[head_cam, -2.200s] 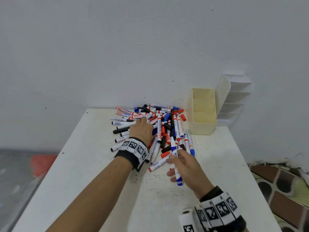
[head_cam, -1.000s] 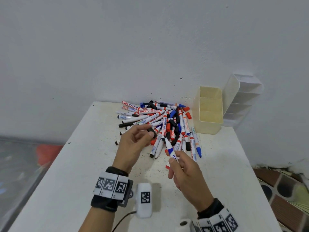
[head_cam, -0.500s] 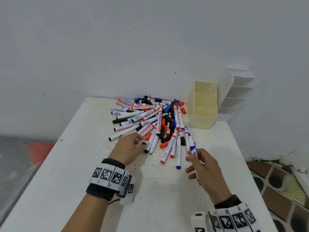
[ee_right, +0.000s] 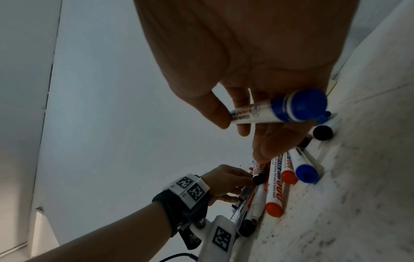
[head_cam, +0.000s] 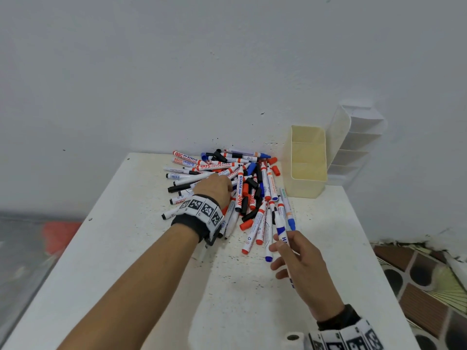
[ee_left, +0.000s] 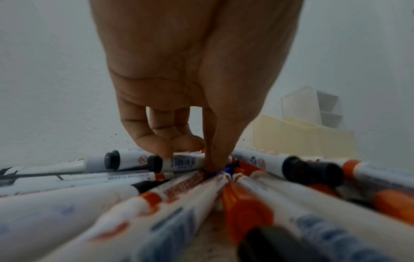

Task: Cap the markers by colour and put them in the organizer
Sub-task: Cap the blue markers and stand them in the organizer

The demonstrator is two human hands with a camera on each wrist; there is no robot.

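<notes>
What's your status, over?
Right hand holds a blue marker. Left hand digging in the marker pile, fingertips at a blue piece; grip unclear. Organizer beside the pile, no markers seen inside.

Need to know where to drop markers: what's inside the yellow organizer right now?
The yellow organizer shows bare inner walls and dividers, with no markers seen inside. Its front wall hides the floor of the nearest compartment.
</notes>
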